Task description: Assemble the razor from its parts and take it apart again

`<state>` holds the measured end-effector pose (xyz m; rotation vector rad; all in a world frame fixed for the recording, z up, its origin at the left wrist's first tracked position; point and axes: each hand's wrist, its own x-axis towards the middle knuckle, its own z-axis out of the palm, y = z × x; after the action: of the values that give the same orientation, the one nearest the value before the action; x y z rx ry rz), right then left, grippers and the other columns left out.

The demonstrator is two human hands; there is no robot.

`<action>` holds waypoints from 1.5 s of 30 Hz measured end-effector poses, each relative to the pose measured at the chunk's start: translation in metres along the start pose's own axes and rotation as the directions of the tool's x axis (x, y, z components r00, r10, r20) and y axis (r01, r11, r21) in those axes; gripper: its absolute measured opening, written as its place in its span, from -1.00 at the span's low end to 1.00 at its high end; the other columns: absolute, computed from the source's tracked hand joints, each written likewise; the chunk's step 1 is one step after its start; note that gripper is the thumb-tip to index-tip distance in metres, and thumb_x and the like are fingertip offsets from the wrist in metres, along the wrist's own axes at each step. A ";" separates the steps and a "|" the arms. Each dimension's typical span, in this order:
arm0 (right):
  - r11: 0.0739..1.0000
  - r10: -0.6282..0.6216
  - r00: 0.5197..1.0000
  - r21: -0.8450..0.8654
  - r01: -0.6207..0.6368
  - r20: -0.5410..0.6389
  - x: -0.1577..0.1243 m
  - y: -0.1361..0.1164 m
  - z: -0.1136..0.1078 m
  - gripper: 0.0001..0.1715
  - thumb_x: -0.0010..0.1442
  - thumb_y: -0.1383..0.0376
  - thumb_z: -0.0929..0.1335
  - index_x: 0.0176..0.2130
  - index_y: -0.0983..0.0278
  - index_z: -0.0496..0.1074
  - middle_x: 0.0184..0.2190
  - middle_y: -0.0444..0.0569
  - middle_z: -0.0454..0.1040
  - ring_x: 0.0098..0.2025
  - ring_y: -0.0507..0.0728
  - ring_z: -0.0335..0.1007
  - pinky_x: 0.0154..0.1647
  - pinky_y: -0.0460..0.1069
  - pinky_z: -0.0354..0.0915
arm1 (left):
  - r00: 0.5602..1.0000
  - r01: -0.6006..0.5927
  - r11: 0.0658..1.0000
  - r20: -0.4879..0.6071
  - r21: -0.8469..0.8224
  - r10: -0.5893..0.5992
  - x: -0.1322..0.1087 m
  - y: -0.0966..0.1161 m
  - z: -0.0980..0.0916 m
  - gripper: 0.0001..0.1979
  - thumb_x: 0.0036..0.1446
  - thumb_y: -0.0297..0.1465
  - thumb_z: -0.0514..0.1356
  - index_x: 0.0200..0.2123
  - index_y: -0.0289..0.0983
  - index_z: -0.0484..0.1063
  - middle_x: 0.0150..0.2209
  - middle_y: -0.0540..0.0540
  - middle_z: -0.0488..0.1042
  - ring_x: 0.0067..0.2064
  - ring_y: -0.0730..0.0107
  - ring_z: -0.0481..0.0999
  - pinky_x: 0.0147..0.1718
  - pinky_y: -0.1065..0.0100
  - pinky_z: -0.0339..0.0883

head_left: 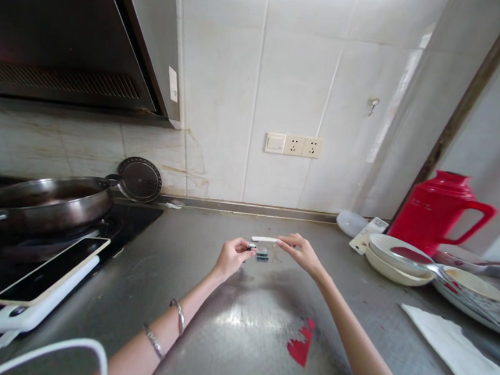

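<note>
My left hand (pixel 231 257) pinches a small dark and silver piece (pixel 251 247), too small to name. Between the fingertips of my right hand (pixel 299 251) is one end of a slim white stick-like piece (pixel 263 239), which points left toward the left hand's fingers. Whether the two pieces touch, I cannot tell. Just below the fingers, small dark strips (pixel 262 257) show above the grey metal counter (pixel 201 346), with something clear around them. Two silver bangles circle my left wrist.
To the left, a steel pan (pixel 47 199) sits on the black stove, near a phone (pixel 54 272) lying on a white power bank (pixel 42 303) with a cable. A red thermos (pixel 434 212), stacked bowls (pixel 395 270) and a white cloth (pixel 455 348) stand right. A red scrap (pixel 301 345) lies in front.
</note>
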<state>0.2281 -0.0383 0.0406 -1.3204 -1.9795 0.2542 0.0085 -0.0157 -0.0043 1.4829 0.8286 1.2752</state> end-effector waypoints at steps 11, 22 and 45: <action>0.999 -0.013 1.000 -0.035 0.012 -0.010 0.000 -0.002 -0.005 -0.53 0.16 -0.02 0.22 -0.20 0.18 0.54 -0.40 -0.05 0.51 -0.32 0.11 0.25 -0.21 -0.03 0.15 | 1.000 0.002 1.000 0.014 0.011 -0.002 -0.001 0.001 0.001 -0.85 -0.16 -0.43 0.30 -0.50 -0.30 0.36 -0.40 -0.13 0.56 -0.33 0.31 0.53 -0.39 0.41 0.30; 0.996 -0.088 0.992 -0.013 0.087 -0.094 -0.001 0.002 -0.007 -0.53 0.16 -0.03 0.22 -0.20 0.16 0.54 -0.45 -0.03 0.48 -0.34 0.13 0.24 -0.24 0.01 0.16 | 1.000 -0.007 1.000 0.022 0.009 0.007 0.000 0.005 0.002 -0.78 -0.20 -0.36 0.33 -0.49 -0.32 0.37 -0.42 -0.12 0.56 -0.36 0.33 0.53 -0.43 0.41 0.32; 0.992 -0.126 0.986 0.007 0.128 -0.106 -0.002 0.001 0.002 -0.56 0.18 -0.01 0.21 -0.14 0.11 0.51 -0.44 -0.05 0.49 -0.34 0.13 0.25 -0.24 0.02 0.16 | 0.998 -0.067 0.995 0.020 0.068 0.066 0.006 0.003 -0.014 -0.80 -0.19 -0.41 0.32 -0.51 -0.33 0.35 -0.49 -0.05 0.50 -0.44 0.43 0.48 -0.45 0.45 0.30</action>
<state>0.2278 -0.0389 0.0378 -1.1691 -1.9600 0.1346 -0.0039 -0.0075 0.0001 1.5857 0.8243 1.2926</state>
